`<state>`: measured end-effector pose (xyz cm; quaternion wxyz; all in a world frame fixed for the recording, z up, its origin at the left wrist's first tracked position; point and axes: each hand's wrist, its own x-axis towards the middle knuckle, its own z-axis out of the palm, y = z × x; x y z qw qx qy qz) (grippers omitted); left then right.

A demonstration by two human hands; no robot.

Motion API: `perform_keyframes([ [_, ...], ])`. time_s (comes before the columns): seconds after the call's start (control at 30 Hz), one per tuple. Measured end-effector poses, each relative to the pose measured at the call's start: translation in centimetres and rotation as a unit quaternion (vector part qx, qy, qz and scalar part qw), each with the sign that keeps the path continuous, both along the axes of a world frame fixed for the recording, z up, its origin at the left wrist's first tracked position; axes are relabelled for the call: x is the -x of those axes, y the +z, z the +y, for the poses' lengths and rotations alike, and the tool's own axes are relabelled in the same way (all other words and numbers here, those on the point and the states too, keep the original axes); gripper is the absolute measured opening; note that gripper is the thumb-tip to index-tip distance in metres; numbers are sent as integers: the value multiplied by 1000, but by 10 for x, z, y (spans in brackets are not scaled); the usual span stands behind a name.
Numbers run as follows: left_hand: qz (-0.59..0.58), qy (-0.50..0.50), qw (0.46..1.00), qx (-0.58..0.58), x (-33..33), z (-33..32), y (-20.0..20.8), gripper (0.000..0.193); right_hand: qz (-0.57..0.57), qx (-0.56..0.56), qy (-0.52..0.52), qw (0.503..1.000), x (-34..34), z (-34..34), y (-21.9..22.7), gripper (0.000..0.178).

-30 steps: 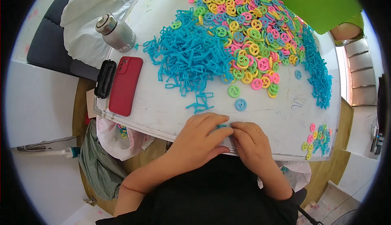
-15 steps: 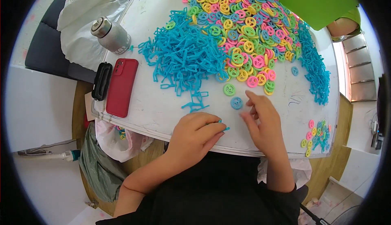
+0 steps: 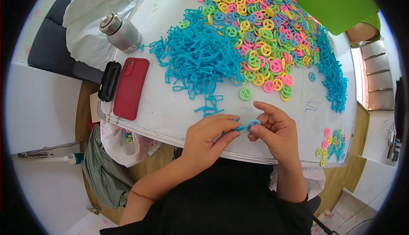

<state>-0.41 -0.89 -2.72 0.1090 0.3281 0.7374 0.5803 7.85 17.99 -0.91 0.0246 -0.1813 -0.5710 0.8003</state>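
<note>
The left hand pinches a thin blue frame between thumb and fingers; the right hand grips a blue wheel between thumb and fingers, its forefinger held out clear of the rim. Wheel and frame meet or nearly meet, to the right of the phone and nearer than it, above the table; whether they are joined I cannot tell. Below the phone, off the table, hang a white bag and, beside it, a green bag. Far right of the phone, near the table's corner, lies a small mixed cluster of wheels and frames. The black case sits just left of the phone; well to its right is a green wheel. Beyond the phone stands the bottle, with the frame pile to the right of both. Farther right and beyond spread the wheel pile and a second blue pile. A white sack lies past the bottle, farthest from the phone on that side.
</note>
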Motion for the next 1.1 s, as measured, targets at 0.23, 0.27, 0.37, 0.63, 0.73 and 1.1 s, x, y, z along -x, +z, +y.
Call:
perform_keyframes([
  [0.23,-16,3,999,-28,-4,3,-4,20,11,54,14,998,1,-8,-9,17],
  [0.27,-10,9,1000,-28,-5,3,-5,22,0,64,-2,998,0,-10,-10,15],
  [0.37,49,40,998,-19,-10,4,-7,25,-17,94,-34,995,0,-19,-12,12],
  [0.63,237,71,969,3,-8,8,-6,33,-5,97,-78,992,0,-28,-15,13],
  [0.73,175,52,983,29,-6,4,1,37,46,5,-69,997,-1,-23,-12,13],
  [1.1,58,28,998,15,-3,-3,-1,47,65,-301,123,943,-8,-3,4,38],
])
